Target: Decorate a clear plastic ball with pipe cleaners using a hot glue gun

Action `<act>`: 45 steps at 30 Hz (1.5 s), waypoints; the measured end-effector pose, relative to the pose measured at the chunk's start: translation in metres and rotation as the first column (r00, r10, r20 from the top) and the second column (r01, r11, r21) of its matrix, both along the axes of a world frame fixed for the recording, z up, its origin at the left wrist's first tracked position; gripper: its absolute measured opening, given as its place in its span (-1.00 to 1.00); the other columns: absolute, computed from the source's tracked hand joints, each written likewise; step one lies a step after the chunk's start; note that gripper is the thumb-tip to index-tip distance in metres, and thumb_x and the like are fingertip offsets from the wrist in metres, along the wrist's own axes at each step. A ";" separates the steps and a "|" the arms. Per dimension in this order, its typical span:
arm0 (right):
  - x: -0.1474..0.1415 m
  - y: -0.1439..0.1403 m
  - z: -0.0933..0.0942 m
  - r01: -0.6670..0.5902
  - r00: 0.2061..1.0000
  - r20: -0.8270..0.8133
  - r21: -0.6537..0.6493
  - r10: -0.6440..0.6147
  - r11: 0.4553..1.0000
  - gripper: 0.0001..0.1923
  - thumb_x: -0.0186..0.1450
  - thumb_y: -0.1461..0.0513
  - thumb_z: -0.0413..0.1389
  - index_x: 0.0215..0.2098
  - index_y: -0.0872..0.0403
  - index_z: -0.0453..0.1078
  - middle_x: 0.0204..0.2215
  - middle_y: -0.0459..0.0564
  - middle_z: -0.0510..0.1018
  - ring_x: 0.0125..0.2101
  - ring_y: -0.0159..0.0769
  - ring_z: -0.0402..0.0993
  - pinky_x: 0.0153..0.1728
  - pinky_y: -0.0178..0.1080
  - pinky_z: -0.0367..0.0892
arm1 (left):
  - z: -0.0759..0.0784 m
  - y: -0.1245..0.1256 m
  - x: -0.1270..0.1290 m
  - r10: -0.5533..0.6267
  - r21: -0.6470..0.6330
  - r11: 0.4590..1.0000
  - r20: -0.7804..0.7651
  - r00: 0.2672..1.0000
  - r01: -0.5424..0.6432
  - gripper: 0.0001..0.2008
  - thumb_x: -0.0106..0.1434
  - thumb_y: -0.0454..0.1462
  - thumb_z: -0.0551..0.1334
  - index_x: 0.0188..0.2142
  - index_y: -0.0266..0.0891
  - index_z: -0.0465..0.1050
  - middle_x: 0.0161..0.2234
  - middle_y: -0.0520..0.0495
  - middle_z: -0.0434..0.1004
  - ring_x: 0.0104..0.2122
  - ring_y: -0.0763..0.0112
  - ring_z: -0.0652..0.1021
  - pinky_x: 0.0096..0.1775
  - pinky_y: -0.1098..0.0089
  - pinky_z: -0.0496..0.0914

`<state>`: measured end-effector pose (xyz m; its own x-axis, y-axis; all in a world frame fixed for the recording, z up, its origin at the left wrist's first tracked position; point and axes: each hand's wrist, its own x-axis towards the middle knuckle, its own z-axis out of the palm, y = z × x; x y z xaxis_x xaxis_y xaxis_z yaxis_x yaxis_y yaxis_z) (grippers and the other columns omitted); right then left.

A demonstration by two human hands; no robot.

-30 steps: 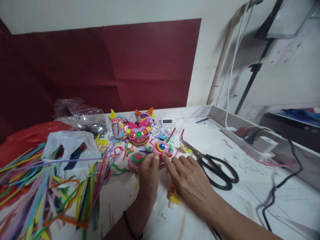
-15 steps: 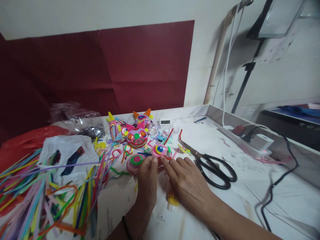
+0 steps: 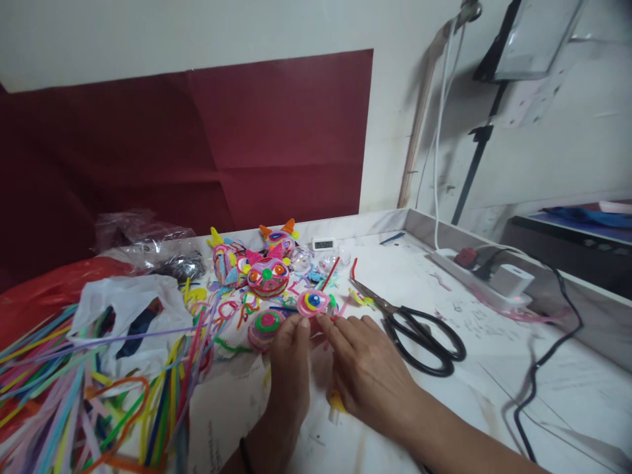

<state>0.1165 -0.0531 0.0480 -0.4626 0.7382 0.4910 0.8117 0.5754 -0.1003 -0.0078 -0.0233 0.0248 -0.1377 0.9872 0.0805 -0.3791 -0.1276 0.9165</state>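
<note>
Far left, a loose heap of coloured pipe cleaners spills over the white table; a white plastic bag lies on the heap, a red bag behind it; further back, toward the middle, three coiled pipe-cleaner faces with pointed ears stand close together; before them a green-and-pink coiled disc lies flat, just left of the fingers; left hand reaches forward, fingertips pinching the near edge of the pink coiled disc with its blue and yellow centre; right hand lies palm down, fingers extended, index tip touching the same disc from the right, grasping nothing else; a yellow object shows partly under the right palm; black-handled scissors lie just right of the hand, blades apart; far right, a white power strip and black cable along the table's raised edge
</note>
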 end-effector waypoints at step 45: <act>0.009 -0.004 -0.004 -0.050 0.987 -0.151 0.076 0.061 0.996 -0.48 0.14 0.33 0.01 0.08 0.28 0.31 -0.40 0.08 0.51 -0.40 -0.16 0.31 -0.33 -0.10 0.06 | 0.005 -0.002 0.002 -0.080 -0.014 0.997 0.093 0.992 0.082 -0.79 0.00 -0.21 0.39 -0.44 -0.28 0.45 -0.46 0.00 0.53 -0.37 0.40 0.57 -0.30 0.41 0.50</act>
